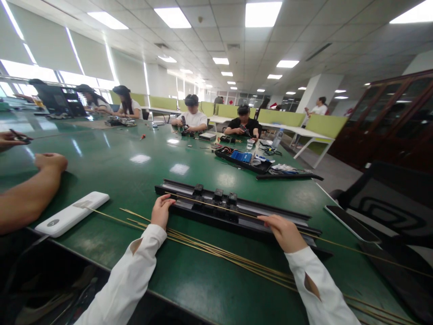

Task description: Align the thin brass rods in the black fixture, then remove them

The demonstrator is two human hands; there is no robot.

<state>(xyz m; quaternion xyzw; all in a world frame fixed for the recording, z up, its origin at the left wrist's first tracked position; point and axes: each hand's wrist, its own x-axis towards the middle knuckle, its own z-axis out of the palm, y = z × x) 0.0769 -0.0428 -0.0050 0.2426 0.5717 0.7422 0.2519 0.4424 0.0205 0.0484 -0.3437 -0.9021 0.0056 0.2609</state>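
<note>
My left hand (162, 211) pinches one end of a thin brass-coloured rod (213, 206) between thumb and fingers. Farther along the same rod, my right hand (283, 232) holds it with fingertips closed, and the rod runs on past it to the right edge. Just behind and beneath the rod lies a long black rail assembly (277, 208) with several small black blocks (218, 195) near its middle. Several more thin rods (216, 249) lie loosely bundled on the green table, nearer to me, passing below both wrists.
A white device (76, 214) lies at left, near another person's arm (34, 189). Beyond the rail are a black tray of tools (241, 158) and a bottle (278, 138). A dark phone-like slab (353, 224) lies at right. People sit across the green table (111, 167).
</note>
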